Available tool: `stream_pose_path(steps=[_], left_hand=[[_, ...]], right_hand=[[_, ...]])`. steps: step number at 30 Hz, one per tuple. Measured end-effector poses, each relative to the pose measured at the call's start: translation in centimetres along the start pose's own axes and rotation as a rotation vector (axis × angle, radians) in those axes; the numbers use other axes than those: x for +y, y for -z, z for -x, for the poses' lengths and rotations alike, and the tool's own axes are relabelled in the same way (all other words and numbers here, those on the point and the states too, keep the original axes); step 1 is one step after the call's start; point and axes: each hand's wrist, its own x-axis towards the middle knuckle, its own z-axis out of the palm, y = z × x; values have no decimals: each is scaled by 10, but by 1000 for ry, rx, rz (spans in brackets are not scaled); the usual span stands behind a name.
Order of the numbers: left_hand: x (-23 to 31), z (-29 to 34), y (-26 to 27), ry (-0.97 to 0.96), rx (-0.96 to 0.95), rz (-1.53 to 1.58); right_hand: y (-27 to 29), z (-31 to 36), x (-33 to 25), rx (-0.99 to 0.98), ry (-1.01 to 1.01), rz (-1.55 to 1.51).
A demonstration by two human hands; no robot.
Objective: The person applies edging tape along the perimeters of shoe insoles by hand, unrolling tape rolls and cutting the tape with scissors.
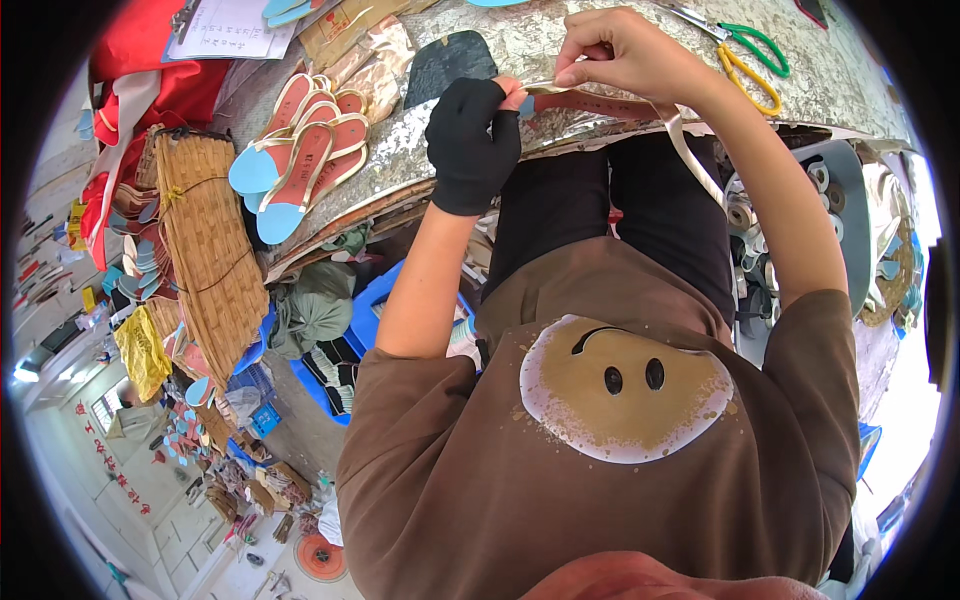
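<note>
At the near edge of the worktable, my left hand (473,145) wears a black fingerless glove. Its fingers are closed on one end of a pale gold strap (690,160). My right hand (620,50), which is bare, pinches with thumb and index finger close beside that end. The rest of the strap loops to the right and hangs over the table edge. Beneath both hands lies a sandal sole (610,105) with a reddish-brown insole and a blue patch at its left end. My glove and fingers partly hide the sole and the strap end.
Several strapped sandals (310,150) lie left on the worktable (395,150). A black flat piece (450,65) is behind my glove. Green-and-yellow-handled scissors (750,65) lie far right. A clipboard with paper (235,28) sits far left. A woven bamboo panel (205,240) stands off the table's left side.
</note>
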Motion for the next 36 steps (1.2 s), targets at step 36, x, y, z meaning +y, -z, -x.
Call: stream_pose_path(steps=[36], left_hand=[[7,-58,-14,-363,-595,-275]], right_hand=[[-25,52,-20,216,-62,852]])
